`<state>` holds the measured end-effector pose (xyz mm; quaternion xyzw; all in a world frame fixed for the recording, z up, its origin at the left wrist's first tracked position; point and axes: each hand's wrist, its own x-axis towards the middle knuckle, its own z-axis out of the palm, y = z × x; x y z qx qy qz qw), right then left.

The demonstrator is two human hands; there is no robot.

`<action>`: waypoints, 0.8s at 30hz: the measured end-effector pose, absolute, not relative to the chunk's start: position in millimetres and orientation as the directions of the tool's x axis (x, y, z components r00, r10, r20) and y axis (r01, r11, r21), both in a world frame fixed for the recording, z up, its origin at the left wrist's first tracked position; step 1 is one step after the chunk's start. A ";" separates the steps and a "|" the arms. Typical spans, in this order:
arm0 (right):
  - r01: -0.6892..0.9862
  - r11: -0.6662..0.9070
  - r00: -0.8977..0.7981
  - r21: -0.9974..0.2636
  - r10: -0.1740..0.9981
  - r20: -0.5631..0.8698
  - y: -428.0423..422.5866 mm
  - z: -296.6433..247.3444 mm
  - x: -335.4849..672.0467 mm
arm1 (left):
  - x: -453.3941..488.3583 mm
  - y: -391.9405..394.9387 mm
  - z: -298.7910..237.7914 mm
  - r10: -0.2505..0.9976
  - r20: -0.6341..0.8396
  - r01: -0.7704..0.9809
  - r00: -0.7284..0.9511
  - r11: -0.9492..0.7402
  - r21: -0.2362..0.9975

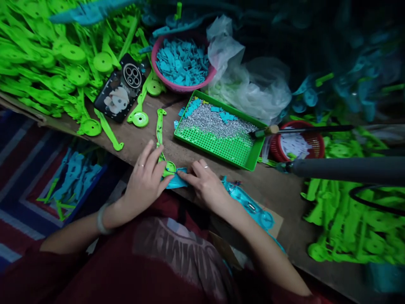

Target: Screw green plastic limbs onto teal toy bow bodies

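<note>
My left hand (144, 179) is closed on a lime-green plastic part (160, 126), a long arm with a round disc end. Its fingers lie along the arm, and the thumb reaches below the disc. Beneath the disc sits a blue plastic part (176, 180) at the table's front edge. My right hand (207, 185) grips that blue part, with its index finger close to the disc. The fingers partly hide where the two parts meet. Beside my right forearm lies another blue shell (249, 207) with small metal and wire pieces inside.
A green perforated tray (218, 154) holds many screws. Behind stands a pink bowl (154, 63) of small blue pieces. A phone (118, 90) rests by piled green parts (41, 59). At right are a red basket (318, 145) and a dark screwdriver-like tool (335, 169).
</note>
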<state>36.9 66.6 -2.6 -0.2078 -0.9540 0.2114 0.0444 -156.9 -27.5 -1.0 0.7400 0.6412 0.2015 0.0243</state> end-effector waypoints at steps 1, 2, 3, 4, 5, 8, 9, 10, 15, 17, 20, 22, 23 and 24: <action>0.373 0.810 -0.910 -0.452 0.415 -0.007 69.0 -2.6 38.3 | -149.9 -29.9 -3.2 0.946 0.305 0.942 0.110 -0.198 0.272; 0.363 0.794 -0.910 -0.487 0.416 0.000 71.5 -2.9 39.6 | -143.6 -32.0 -6.0 0.934 0.330 0.937 0.138 -0.231 0.261; 0.348 0.775 -0.909 -0.527 0.417 0.014 74.1 -3.2 40.8 | -138.6 -33.7 -9.0 0.923 0.343 0.928 0.175 -0.271 0.256; 0.328 0.752 -0.907 -0.572 0.421 0.032 76.5 -3.4 42.1 | -134.9 -34.9 -12.1 0.916 0.345 0.920 0.203 -0.300 0.254; 0.307 0.726 -0.904 -0.616 0.425 0.051 78.8 -3.5 43.4 | -132.6 -35.4 -15.0 0.914 0.345 0.914 0.214 -0.312 0.259; 0.266 0.666 -0.893 -0.697 0.443 0.082 83.1 -2.4 47.2 | -132.0 -34.6 -20.0 0.921 0.334 0.907 0.201 -0.304 0.293; 0.266 0.659 -0.891 -0.704 0.446 0.082 83.7 -2.0 48.0 | -132.7 -34.0 -20.5 0.925 0.325 0.905 0.194 -0.297 0.304; 0.268 0.658 -0.890 -0.704 0.448 0.079 83.9 -1.7 48.6 | -133.4 -33.7 -20.5 0.929 0.317 0.905 0.192 -0.292 0.309; 0.299 0.731 -0.900 -0.614 0.430 0.074 79.9 -4.8 49.8 | -134.1 -35.1 -19.8 0.915 0.343 0.920 0.211 -0.305 0.247; 0.307 0.788 -0.907 -0.534 0.412 0.086 76.7 -6.8 51.9 | -133.8 -36.0 -19.5 0.901 0.359 0.925 0.245 -0.328 0.192; 0.297 0.851 -0.924 -0.433 0.370 0.094 71.7 -6.5 57.6 | -134.0 -35.4 -18.8 0.889 0.343 0.914 0.305 -0.374 0.156; 0.296 0.874 -0.928 -0.385 0.359 0.100 69.3 -3.5 61.5 | -134.9 -34.3 -18.7 0.886 0.330 0.902 0.326 -0.395 0.171; 0.304 0.881 -0.927 -0.362 0.361 0.101 68.6 -1.5 63.2 | -135.5 -33.8 -19.1 0.883 0.331 0.895 0.334 -0.407 0.185; 0.311 0.887 -0.926 -0.341 0.364 0.104 68.1 0.3 64.4 | -136.1 -33.3 -19.6 0.879 0.335 0.886 0.339 -0.418 0.201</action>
